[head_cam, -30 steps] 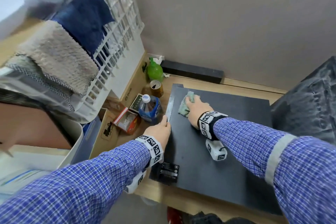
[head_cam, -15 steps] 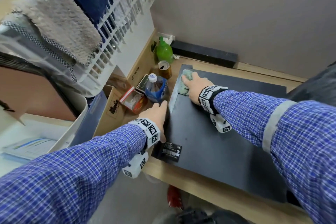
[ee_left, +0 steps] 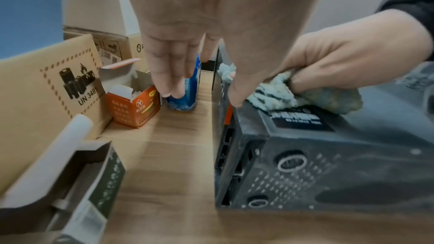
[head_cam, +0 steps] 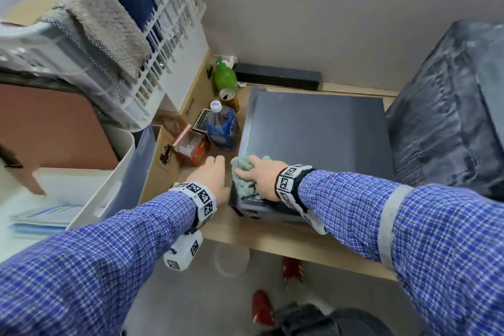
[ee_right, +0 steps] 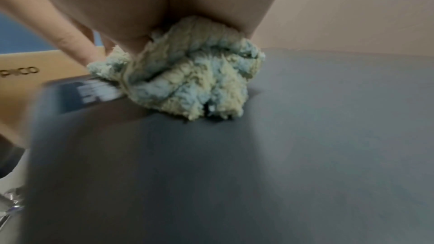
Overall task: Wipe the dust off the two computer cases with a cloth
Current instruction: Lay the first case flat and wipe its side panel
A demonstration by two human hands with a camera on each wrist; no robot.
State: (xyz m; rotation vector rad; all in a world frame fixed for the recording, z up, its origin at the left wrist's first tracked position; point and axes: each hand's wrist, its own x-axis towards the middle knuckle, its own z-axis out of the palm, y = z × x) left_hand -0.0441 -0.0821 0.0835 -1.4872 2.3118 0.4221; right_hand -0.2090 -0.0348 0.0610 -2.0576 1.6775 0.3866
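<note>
1. Meanwhile, the left hand waited beside the case's near-left corner – fingers straight and together, holding nothing.
2. The right hand curled round the bunched cloth, pressing it onto the flat computer case at that corner.
3. Wiping looked unfinished – dust showed on its near face; the second case, far right, seemingly remained.

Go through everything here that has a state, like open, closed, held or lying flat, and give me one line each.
Cloth: bunched, pressed on the case.
Computer case: lying flat on the desk.
Right hand: gripping the cloth.
Left hand: open, fingers straight, beside the case.
Orange box: flap open.
Can: upright, opened.
Blue bottle: upright, capped.
Green bottle: upright.
</note>
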